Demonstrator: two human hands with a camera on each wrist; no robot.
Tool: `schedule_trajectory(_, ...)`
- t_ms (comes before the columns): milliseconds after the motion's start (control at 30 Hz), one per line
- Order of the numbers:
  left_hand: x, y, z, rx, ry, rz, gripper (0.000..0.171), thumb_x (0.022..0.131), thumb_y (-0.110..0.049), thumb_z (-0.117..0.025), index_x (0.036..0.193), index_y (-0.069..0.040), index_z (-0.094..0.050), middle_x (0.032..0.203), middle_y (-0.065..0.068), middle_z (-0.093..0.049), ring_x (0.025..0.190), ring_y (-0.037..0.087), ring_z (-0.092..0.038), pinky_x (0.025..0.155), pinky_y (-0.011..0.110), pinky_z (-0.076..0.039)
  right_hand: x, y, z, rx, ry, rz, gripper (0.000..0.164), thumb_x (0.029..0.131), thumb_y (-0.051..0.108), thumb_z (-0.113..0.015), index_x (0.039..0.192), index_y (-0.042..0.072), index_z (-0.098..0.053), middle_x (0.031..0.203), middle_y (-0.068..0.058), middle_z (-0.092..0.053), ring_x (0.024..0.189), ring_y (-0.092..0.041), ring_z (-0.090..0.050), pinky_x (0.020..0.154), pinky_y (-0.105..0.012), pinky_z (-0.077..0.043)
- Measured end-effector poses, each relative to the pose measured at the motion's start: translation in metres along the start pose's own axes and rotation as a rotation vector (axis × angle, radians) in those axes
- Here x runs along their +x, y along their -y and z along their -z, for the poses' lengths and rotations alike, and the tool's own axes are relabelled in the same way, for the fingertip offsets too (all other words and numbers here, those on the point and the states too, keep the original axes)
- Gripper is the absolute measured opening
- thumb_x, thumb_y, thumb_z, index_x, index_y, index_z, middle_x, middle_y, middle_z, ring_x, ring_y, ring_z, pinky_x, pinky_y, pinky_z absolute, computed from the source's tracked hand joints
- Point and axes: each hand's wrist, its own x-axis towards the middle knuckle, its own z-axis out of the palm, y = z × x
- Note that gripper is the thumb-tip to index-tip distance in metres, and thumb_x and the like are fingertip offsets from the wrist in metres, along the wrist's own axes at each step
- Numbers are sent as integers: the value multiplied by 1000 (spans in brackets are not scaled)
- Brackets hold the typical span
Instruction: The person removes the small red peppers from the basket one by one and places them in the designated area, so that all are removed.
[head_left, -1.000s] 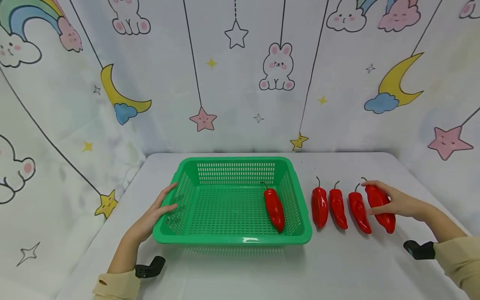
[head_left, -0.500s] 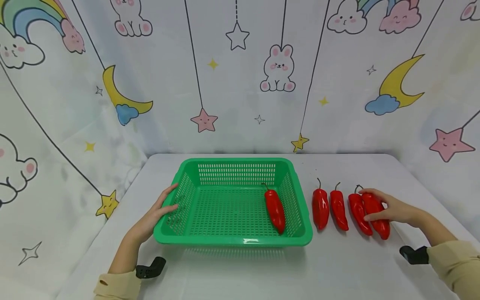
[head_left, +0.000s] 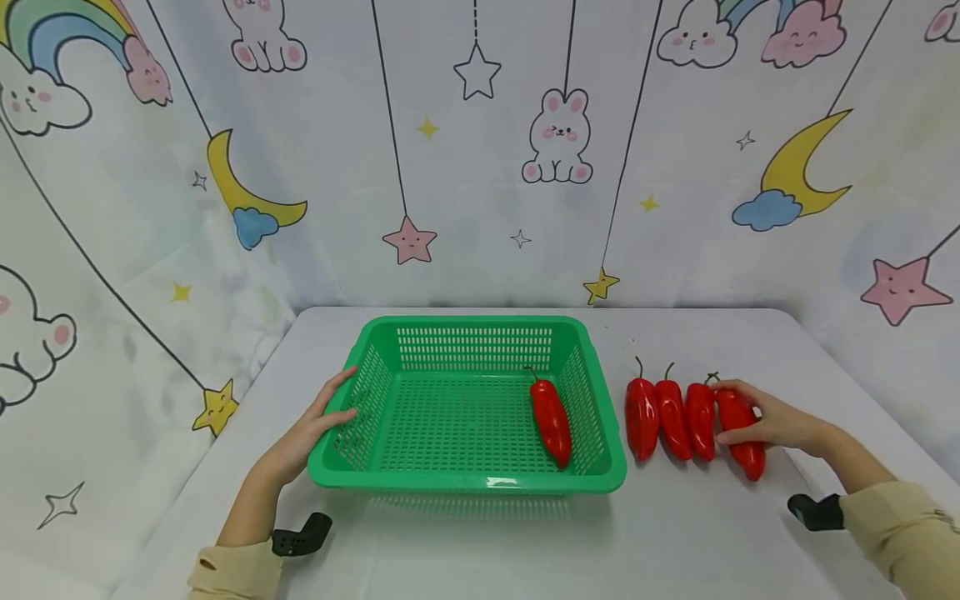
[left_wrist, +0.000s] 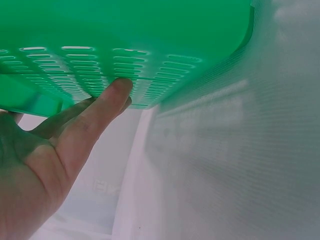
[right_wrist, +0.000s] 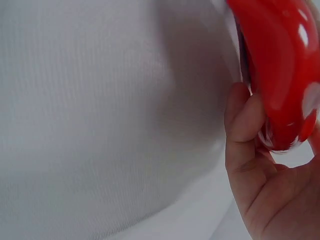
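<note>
My left hand (head_left: 303, 433) rests against the left side of a green plastic basket (head_left: 465, 481). In the left wrist view its thumb lies straight along the slotted outer wall (left_wrist: 130, 62). A red pepper (head_left: 551, 423) with a dark stem lies inside the basket, towards the right. My right hand (head_left: 780, 425) grips the rightmost red pepper (head_left: 738, 417) of a row on the table, fingers and thumb around its sides. That glossy pepper (right_wrist: 285, 65) fills the upper right of the right wrist view. Left of it, close together, lie three more red peppers: one (head_left: 701, 421), another (head_left: 672, 419) and the last (head_left: 641, 419).
A white table (head_left: 480, 550) carries everything, its far edge meeting a cloth backdrop (head_left: 480, 167) printed with rabbits, moons and stars. A black strap mount sits at each wrist: the left mount (head_left: 302, 535) and the right mount (head_left: 816, 512).
My right hand has shifted left with the gripped pepper. The two peppers beside it have moved left and turned more upright, narrowing the row. My left hand and the basket stay in place.
</note>
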Motion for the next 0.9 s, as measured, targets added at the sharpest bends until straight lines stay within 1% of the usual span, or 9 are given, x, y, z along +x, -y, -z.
schedule_trajectory(167,0,0,0,0,2,4,62,96,-28,-43,147,-28,-7,150,9,6,130,37,-14,92,50,-29,3,-2,-3,3,-9,16,92,72,21,-77,139,2,-17,124,-31,-32,109,-49,-35,66,-42,-51)
schedule_trajectory(367,0,1,0,5,0,0,63,96,-28,-43,147,-28,-7,150,8,8,131,37,-9,94,53,-25,6,-5,-7,8,-14,19,95,73,20,-76,140,2,-12,125,-32,-30,109,-51,-34,65,-42,-51)
schedule_trajectory(500,-1,2,-1,-1,0,8,63,96,-29,-44,147,-28,-7,150,9,6,130,37,-14,92,49,-29,7,-5,-8,-1,-7,14,99,73,19,-76,141,1,-8,124,-34,-30,108,-52,-34,65,-43,-51)
schedule_trajectory(567,-1,2,-1,-3,-1,11,63,96,-29,-44,147,-28,-7,150,10,5,129,37,-15,91,49,-30,7,-5,-9,-7,-5,10,99,73,20,-76,142,1,-7,123,-34,-30,108,-52,-35,65,-43,-51)
schedule_trajectory(700,-1,1,-2,-3,-1,1,63,96,-29,-44,147,-28,-7,151,8,7,133,37,-6,96,57,-22,6,-3,-9,-23,0,2,99,74,20,-76,141,0,-6,123,-36,-29,106,-52,-36,65,-45,-51)
schedule_trajectory(800,-1,0,-2,-2,-3,-8,63,96,-29,-44,148,-27,-7,151,8,8,134,37,0,97,61,-14,6,-1,-8,-39,1,13,98,75,21,-75,142,-1,-7,123,-37,-29,104,-52,-37,65,-45,-51)
schedule_trajectory(900,0,-2,-1,1,-7,-13,62,96,-28,-43,147,-27,-8,151,8,8,134,37,2,97,62,-12,6,-1,-8,-54,-4,21,98,75,22,-75,142,-2,-8,123,-37,-30,104,-51,-38,64,-44,-51)
